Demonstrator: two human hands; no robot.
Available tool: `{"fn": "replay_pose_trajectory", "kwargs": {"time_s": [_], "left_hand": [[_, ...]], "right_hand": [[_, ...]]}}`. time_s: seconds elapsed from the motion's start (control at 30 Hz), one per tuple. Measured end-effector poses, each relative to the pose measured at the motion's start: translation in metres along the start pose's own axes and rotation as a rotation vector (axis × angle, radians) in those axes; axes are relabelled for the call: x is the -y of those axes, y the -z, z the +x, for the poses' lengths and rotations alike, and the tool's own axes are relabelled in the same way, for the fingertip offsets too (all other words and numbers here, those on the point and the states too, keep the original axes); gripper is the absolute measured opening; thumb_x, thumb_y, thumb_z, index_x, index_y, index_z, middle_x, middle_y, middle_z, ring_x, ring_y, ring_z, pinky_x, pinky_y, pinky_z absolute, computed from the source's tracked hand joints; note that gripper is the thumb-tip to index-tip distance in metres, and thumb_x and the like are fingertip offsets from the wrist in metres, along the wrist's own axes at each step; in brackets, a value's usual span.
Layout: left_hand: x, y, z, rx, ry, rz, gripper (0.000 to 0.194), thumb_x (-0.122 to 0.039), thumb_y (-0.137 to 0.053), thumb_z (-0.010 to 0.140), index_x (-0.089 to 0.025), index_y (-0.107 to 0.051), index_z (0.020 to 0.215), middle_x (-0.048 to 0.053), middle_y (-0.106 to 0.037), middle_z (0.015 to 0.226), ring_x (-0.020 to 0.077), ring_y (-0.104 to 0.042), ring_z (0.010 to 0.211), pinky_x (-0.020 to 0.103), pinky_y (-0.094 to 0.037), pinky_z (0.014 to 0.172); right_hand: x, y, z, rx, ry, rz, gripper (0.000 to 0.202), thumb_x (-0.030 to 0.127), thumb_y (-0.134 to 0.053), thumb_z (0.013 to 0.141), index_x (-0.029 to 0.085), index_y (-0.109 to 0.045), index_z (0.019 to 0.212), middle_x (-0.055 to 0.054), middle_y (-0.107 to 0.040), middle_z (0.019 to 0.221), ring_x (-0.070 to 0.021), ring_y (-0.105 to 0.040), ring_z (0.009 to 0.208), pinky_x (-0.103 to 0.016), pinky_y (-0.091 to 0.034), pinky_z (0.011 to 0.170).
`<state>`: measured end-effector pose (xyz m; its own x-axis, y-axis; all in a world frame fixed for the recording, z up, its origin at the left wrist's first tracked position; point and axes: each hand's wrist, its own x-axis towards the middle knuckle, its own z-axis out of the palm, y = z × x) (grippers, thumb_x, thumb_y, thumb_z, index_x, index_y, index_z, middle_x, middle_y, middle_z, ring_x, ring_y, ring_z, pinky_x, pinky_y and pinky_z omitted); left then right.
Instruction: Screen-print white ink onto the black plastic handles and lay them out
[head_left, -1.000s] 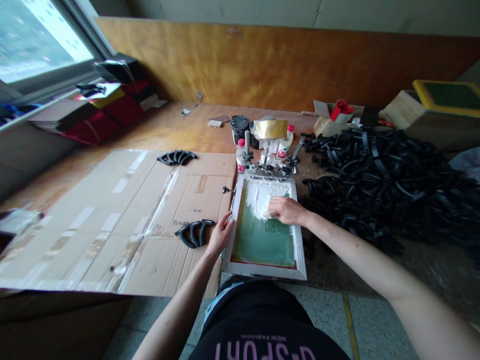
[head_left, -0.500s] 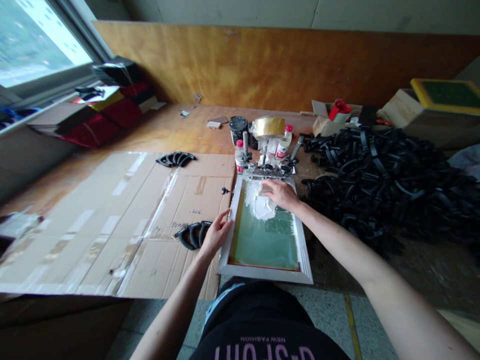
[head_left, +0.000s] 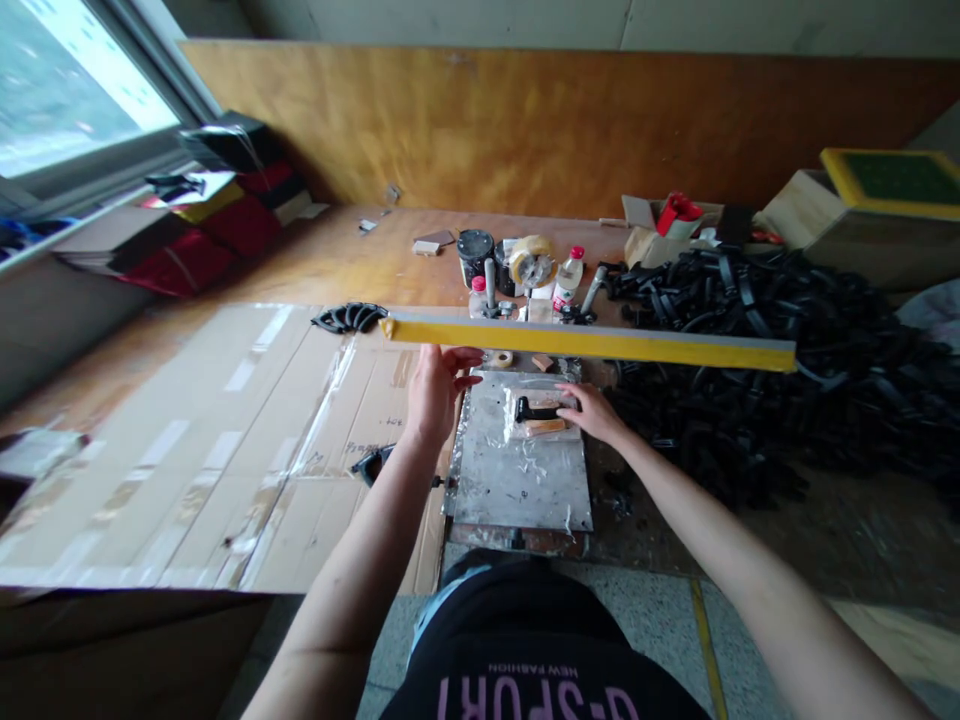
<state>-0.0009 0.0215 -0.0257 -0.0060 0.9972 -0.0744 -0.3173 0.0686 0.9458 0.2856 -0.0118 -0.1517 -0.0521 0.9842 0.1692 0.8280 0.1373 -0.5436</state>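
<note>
My right hand (head_left: 595, 412) has its fingers on the right end of a black plastic handle-shaped piece (head_left: 534, 410). This piece lies on a small pad with tan blocks (head_left: 545, 427), on top of a grey metal base plate (head_left: 517, 492). My left hand (head_left: 439, 390) is just below the left part of the raised screen frame (head_left: 592, 340), thumb and fingers apart and nothing seen between them. The frame shows edge-on, its yellow side towards me, and hides the hinge clamps in part. Whether the left hand touches it I cannot tell.
Black pieces lie in a large heap (head_left: 750, 340) on the right. Cardboard (head_left: 247, 450) covers the left, with a row of black pieces (head_left: 349, 318) on it. Behind the frame stand a dark tub (head_left: 475, 255), a tape roll (head_left: 531, 262) and a red-capped bottle (head_left: 569, 278).
The screen frame has swung up off the base plate, baring the black piece. My right hand has left the white paste on the screen and come to that piece; my left hand has moved forward.
</note>
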Motion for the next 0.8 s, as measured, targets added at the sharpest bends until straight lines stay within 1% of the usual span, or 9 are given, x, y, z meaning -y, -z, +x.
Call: {"fn": "replay_pose_trajectory", "kwargs": {"time_s": [0.03,0.1,0.23,0.37,0.43,0.53,0.6,0.7,0.8], "left_hand": [[0.008,-0.002,-0.004,-0.037,0.023,-0.011,0.052,-0.064,-0.044,0.085,-0.019,-0.059,0.104,0.007,-0.069,0.091,0.014,-0.066,0.077,0.022,-0.051,0.059],[0.033,-0.002,-0.024,-0.037,0.153,-0.006,0.052,-0.063,-0.049,0.084,-0.018,-0.058,0.11,0.009,-0.07,0.094,0.0137,-0.066,0.074,0.021,-0.05,0.057],[0.094,0.004,-0.081,0.152,0.608,0.009,0.056,-0.061,-0.061,0.079,-0.018,-0.059,0.114,0.014,-0.07,0.109,0.0215,-0.069,0.086,0.029,-0.055,0.062],[0.119,0.038,-0.108,-0.003,0.675,-0.039,0.049,-0.061,-0.062,0.078,-0.017,-0.062,0.099,0.011,-0.071,0.093,0.0224,-0.07,0.084,0.03,-0.055,0.064],[0.119,0.078,-0.105,-0.13,0.643,0.059,0.049,-0.062,-0.057,0.079,-0.015,-0.062,0.091,0.011,-0.071,0.086,0.0205,-0.07,0.075,0.028,-0.054,0.059],[0.117,0.162,-0.096,-0.399,0.573,0.317,0.05,-0.06,-0.039,0.086,-0.015,-0.061,0.082,0.012,-0.071,0.08,0.0196,-0.068,0.069,0.028,-0.053,0.057],[0.12,0.214,-0.092,-0.554,0.597,0.49,0.046,-0.052,-0.032,0.088,-0.017,-0.058,0.075,0.012,-0.069,0.07,0.0206,-0.066,0.062,0.03,-0.052,0.054],[0.127,0.261,-0.09,-0.53,0.726,0.714,0.048,-0.05,-0.03,0.086,-0.019,-0.055,0.06,0.014,-0.063,0.056,0.0252,-0.062,0.053,0.034,-0.049,0.048],[0.126,0.271,-0.085,-0.367,0.702,0.883,0.051,-0.054,-0.035,0.083,-0.021,-0.053,0.05,0.015,-0.056,0.044,0.0275,-0.057,0.043,0.036,-0.042,0.04]], "right_hand": [[0.008,-0.01,-0.005,0.046,0.054,-0.049,0.042,0.018,-0.074,0.075,0.02,-0.066,0.117,-0.005,-0.069,0.1,-0.0186,-0.061,0.096,-0.034,-0.048,0.09],[0.026,-0.024,-0.013,0.09,0.094,-0.157,0.037,0.021,-0.071,0.081,0.024,-0.065,0.117,-0.008,-0.066,0.103,-0.0231,-0.057,0.102,-0.04,-0.045,0.094],[0.078,-0.035,-0.039,0.035,0.153,-0.198,0.017,0.027,-0.057,0.092,0.02,-0.069,0.101,-0.009,-0.062,0.091,-0.0231,-0.055,0.094,-0.037,-0.045,0.088],[0.105,-0.04,-0.062,0.132,0.51,-0.114,0.023,0.023,-0.049,0.096,0.022,-0.067,0.11,-0.006,-0.065,0.091,-0.0204,-0.056,0.092,-0.034,-0.045,0.085],[0.082,-0.033,-0.061,0.094,0.437,-0.069,0.027,0.017,-0.046,0.095,0.023,-0.068,0.109,-0.005,-0.068,0.096,-0.0192,-0.059,0.094,-0.032,-0.046,0.086],[0.013,-0.014,-0.049,-0.063,-0.147,-0.121,0.028,0.015,-0.044,0.093,0.023,-0.069,0.103,-0.006,-0.071,0.098,-0.0196,-0.064,0.09,-0.03,-0.048,0.081],[-0.032,-0.006,-0.04,0.017,-0.485,-0.186,0.027,0.019,-0.047,0.092,0.023,-0.069,0.107,-0.007,-0.072,0.097,-0.021,-0.067,0.088,-0.03,-0.047,0.078],[-0.069,-0.005,-0.037,0.148,-0.632,-0.198,0.026,0.027,-0.05,0.092,0.022,-0.069,0.11,-0.009,-0.073,0.093,-0.0218,-0.068,0.085,-0.029,-0.046,0.075],[-0.071,-0.009,-0.042,0.149,-0.676,-0.199,0.029,0.036,-0.047,0.094,0.018,-0.068,0.102,-0.011,-0.072,0.086,-0.0219,-0.068,0.078,-0.029,-0.046,0.071]]}}
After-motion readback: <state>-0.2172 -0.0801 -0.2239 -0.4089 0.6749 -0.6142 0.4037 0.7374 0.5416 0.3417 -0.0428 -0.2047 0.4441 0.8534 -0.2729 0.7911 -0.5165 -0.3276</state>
